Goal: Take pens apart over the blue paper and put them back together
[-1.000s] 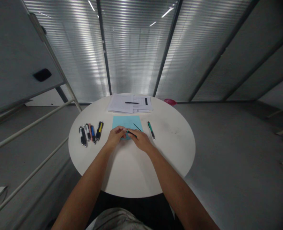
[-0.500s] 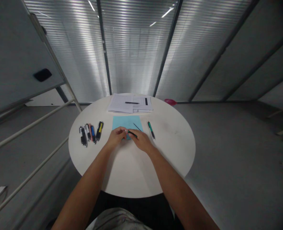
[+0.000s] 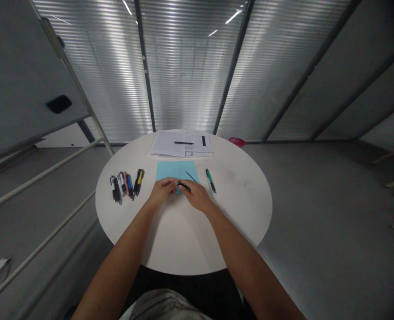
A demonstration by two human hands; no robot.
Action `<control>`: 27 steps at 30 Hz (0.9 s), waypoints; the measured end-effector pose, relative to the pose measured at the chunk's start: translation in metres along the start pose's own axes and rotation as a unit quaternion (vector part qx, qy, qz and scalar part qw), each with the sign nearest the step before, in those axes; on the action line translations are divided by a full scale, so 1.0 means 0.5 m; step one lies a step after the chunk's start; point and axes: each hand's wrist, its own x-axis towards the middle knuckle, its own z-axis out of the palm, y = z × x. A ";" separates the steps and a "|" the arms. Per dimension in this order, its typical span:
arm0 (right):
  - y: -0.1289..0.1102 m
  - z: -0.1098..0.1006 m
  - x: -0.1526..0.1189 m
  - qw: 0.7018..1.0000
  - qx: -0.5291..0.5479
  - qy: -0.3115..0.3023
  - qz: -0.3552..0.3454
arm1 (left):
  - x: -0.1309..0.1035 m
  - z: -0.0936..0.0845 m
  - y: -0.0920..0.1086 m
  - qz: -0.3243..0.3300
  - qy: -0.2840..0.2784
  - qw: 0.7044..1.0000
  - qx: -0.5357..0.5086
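Over the near edge of the light blue sheet (image 3: 175, 168), my two hands meet at the fingertips. My right hand (image 3: 197, 195) is closed around a dark pen barrel (image 3: 185, 186), which slants up to the left. My left hand (image 3: 163, 189) pinches at the barrel's upper left end; what lies between those fingertips is hidden. A thin dark stick, like a pen refill (image 3: 190, 176), rests on the blue sheet just beyond my right hand. Right of the sheet lies a green and black pen (image 3: 210, 181).
Several pens (image 3: 122, 186) lie grouped on the left of the round white table (image 3: 183, 249). Papers (image 3: 168, 144) with a black pen (image 3: 184, 143) on top are at the far edge. A whiteboard frame (image 3: 70, 164) stands close on the left.
Both hands stay in nearly the same place. My left fingers have shifted slightly right, closer against the end of the pen barrel.
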 end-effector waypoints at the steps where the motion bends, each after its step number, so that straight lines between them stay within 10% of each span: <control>1: -0.001 0.000 0.000 1.000 0.001 -0.001 0.000 | 0.000 0.001 0.000 -0.001 -0.002 1.000 -0.003; 19: -0.006 -0.008 -0.002 0.999 -0.016 0.048 0.021 | -0.003 -0.006 0.006 -0.001 0.013 0.996 -0.083; 27: 0.000 -0.026 -0.004 0.968 -0.193 0.096 0.128 | 0.003 -0.014 0.011 -0.020 0.067 0.985 -0.155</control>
